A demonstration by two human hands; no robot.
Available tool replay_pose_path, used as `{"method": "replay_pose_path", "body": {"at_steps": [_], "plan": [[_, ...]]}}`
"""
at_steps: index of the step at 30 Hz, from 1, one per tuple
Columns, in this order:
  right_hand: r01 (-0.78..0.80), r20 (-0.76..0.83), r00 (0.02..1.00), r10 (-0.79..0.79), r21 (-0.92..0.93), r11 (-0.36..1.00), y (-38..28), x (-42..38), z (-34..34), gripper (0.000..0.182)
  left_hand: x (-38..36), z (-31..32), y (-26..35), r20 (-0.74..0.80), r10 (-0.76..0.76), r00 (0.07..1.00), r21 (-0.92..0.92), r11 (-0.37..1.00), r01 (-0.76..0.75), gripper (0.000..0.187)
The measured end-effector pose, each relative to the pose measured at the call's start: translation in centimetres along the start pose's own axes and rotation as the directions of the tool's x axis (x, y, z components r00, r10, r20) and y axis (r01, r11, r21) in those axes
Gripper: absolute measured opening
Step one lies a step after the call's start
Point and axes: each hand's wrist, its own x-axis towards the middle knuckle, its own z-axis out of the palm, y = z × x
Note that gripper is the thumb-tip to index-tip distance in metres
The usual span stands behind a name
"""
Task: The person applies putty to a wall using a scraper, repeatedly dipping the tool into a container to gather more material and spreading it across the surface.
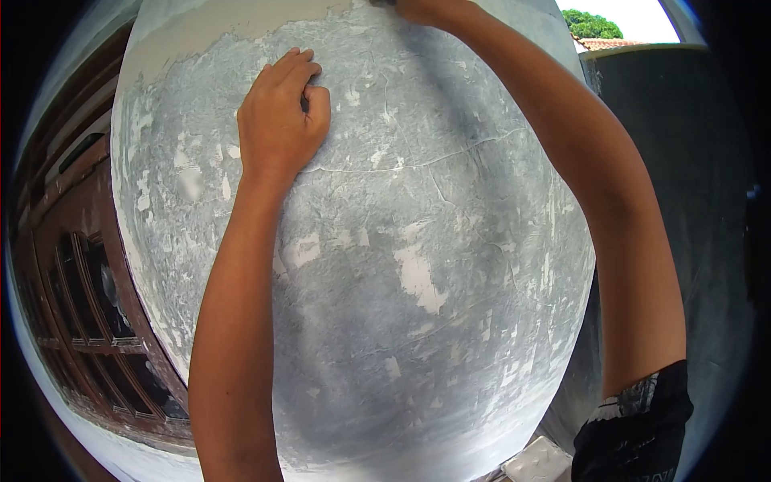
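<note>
A grey plastered wall (361,305) fills the middle, with pale patches and thin cracks. My left hand (283,116) rests against its upper left part, back towards me, fingers loosely bent and somewhat apart, with no object visible in it. At the top edge, my right hand (430,10) is only partly in view, closed round a small dark thing (383,2) that the frame cuts off. Above my left hand, a smoother beige layer (241,18) covers the wall and ends in a ragged edge.
To the left stands a brown wooden frame (112,281) with dark panes. A dark green-grey panel (671,128) is on the right, with a tree (590,24) and roof tiles (610,43) behind it. Low on the right lies a pale block (538,460).
</note>
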Motion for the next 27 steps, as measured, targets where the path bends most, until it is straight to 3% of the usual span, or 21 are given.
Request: {"method": "replay_pose_path", "body": {"at_steps": [2,5,7,10,12,14,16,18,20,23,24,26,27], "plan": [[0.228,0.138,0.965,-0.225,-0.001,0.974,-0.8,-2.7,0.4,0.015,-0.2,-0.1,0.0,0.044,-0.024,0.999,0.007,1.000,0.023,0.029],[0.301,0.059,0.951,-0.304,0.052,0.952,-2.7,-6.0,0.9,0.014,0.0,-0.2,-0.1,0.071,-0.042,0.997,0.018,0.999,0.041,0.030],[0.278,-0.079,0.960,-0.270,0.115,0.954,-2.9,-5.2,0.0,0.015,-0.2,-0.1,0.0,0.072,-0.040,0.997,0.011,0.999,0.039,0.030],[0.009,-0.168,0.986,0.010,0.115,0.993,-2.2,-1.2,-0.2,0.024,-0.1,0.0,0.0,0.066,-0.051,0.997,0.030,0.998,0.049,0.029],[0.024,-0.136,0.991,-0.018,0.045,0.999,-1.2,0.5,0.8,0.022,0.0,0.1,0.0,-0.007,-0.015,1.000,-0.016,1.000,0.015,0.026],[0.038,-0.103,0.994,-0.040,-0.026,0.999,-1.1,0.1,1.5,0.020,-0.1,-0.1,-0.1,0.030,-0.030,0.999,0.002,1.000,0.030,0.028],[0.403,0.075,0.912,-0.402,0.007,0.915,-1.4,-2.0,2.2,0.012,-0.2,-0.2,-0.2,0.066,-0.046,0.997,0.016,0.999,0.045,0.029],[0.457,-0.046,0.887,-0.459,0.216,0.863,-3.3,-5.0,2.1,0.010,-0.1,-0.2,-0.1,0.070,-0.049,0.996,0.009,0.999,0.048,0.029],[0.366,-0.046,0.931,-0.363,0.141,0.920,-3.2,-5.0,0.5,0.010,-0.1,-0.3,-0.1,0.061,-0.042,0.997,0.013,0.999,0.041,0.029],[0.223,-0.217,0.954,-0.209,0.042,0.974,0.7,-1.0,0.3,0.013,-0.1,-0.1,-0.1,0.060,-0.039,0.997,0.022,0.999,0.038,0.029],[0.091,-0.154,0.984,-0.093,-0.022,0.996,1.2,-0.1,-0.3,0.018,-0.1,-0.1,-0.1,0.059,-0.044,0.997,0.024,0.999,0.043,0.029],[-0.122,-0.161,0.978,0.130,0.062,0.991,1.9,0.9,-0.3,0.018,-0.3,-0.1,-0.2,0.056,-0.038,0.998,0.029,0.999,0.036,0.029],[-0.121,-0.165,0.978,0.130,0.064,0.991,2.4,0.8,-0.1,0.018,-0.2,-0.1,-0.2,0.052,-0.029,0.998,0.032,0.999,0.027,0.029]]}}
